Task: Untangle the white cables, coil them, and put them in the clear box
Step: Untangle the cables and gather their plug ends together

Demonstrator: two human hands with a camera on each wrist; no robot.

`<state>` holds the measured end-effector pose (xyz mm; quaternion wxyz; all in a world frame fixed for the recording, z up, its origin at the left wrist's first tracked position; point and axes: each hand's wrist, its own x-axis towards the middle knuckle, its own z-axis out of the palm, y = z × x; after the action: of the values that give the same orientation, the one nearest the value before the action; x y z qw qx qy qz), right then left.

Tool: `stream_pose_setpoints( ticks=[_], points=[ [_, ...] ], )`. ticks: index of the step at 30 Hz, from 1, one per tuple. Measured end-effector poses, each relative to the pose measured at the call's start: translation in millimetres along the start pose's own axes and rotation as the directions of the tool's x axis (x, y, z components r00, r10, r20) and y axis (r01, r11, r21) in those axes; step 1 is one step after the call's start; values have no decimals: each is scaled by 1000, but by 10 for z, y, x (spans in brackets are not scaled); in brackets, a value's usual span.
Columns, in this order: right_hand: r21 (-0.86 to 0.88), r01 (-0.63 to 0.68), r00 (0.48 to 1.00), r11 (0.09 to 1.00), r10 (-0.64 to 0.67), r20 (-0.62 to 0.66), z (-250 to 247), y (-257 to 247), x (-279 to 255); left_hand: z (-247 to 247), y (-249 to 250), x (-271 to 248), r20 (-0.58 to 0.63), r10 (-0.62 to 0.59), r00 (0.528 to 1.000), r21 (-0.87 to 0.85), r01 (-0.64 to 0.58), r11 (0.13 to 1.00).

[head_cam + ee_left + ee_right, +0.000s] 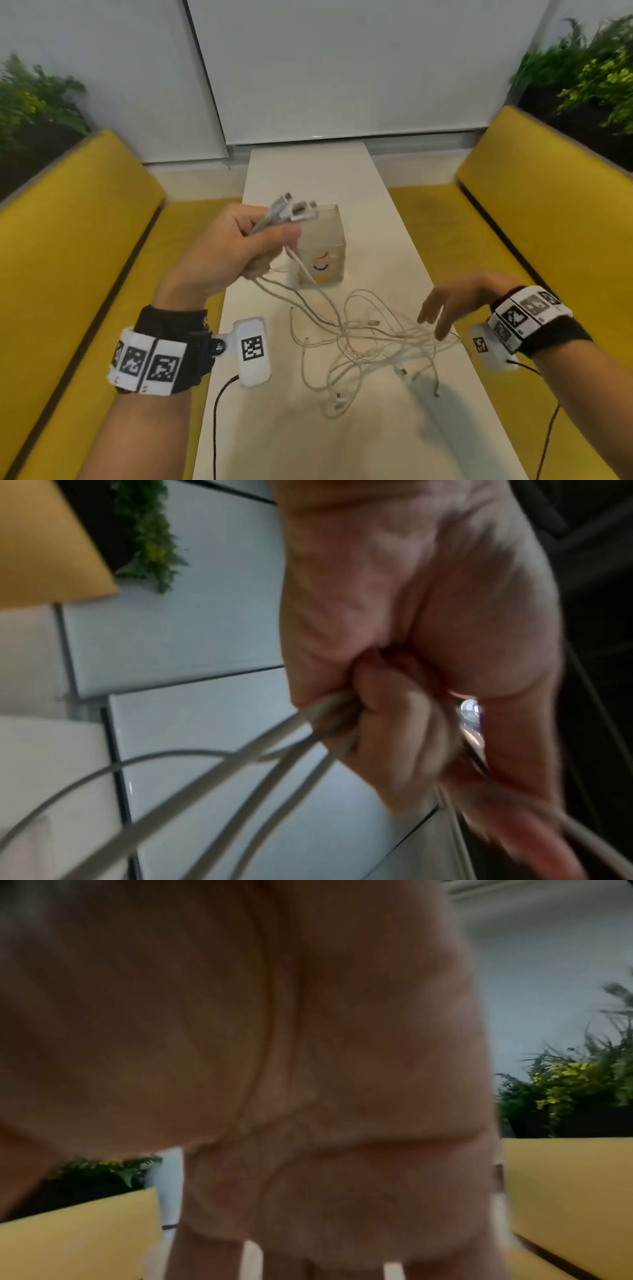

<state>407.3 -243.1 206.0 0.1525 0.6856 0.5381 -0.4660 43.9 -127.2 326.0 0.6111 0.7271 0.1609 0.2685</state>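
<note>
In the right wrist view the right hand point(274, 1069) fills most of the frame, blurred, its fingertips cut off by the lower edge. In the left wrist view the white cables point(212, 785) are smeared by motion and leave the frame at the bottom; the left hand point(411, 642) hides their plug ends (only a glint shows). In the head view the clear box point(323, 246) is partly covered by that hand; its contents cannot be told.

table point(383, 219): bare right of clear box point(325, 240) | near side: cable tangle point(370, 342) blocks | box mouth: probably unobstructed
</note>
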Motion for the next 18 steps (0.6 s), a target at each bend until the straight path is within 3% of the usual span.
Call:
stream_pose_setpoints(
  ticks=[2, 3, 5, 8, 13, 18],
  points=[
    [87, -19, 998, 996, 13, 63, -52, 52, -21, -33, 22, -62, 218, -33, 975, -95, 55, 994],
    [162, 22, 999, 987, -28, 31, -70, 57, -1, -52, 29, -80, 249, -46, 967, -145, 85, 986],
    [280, 123, 984, 952, -81, -157, -69, 42, 129, -82, 15, -87, 198, -91, 976, -206, 132, 970],
    [315, 214, 901, 925, -62, -430, 39, -82, 485, -60, -81, -68, 57, -240, 969, -265, 246, 932],
    [228, 144, 882, 963, -20, -472, 516, -252, 1291, 21, -400, -143, 7, -459, 888, -449, 413, 792],
    [-47, -10, 842, 999, -17, -539, 916, -215, 1749, 2, -613, -364, 36, -563, 826, -538, 491, 685]
  ],
)
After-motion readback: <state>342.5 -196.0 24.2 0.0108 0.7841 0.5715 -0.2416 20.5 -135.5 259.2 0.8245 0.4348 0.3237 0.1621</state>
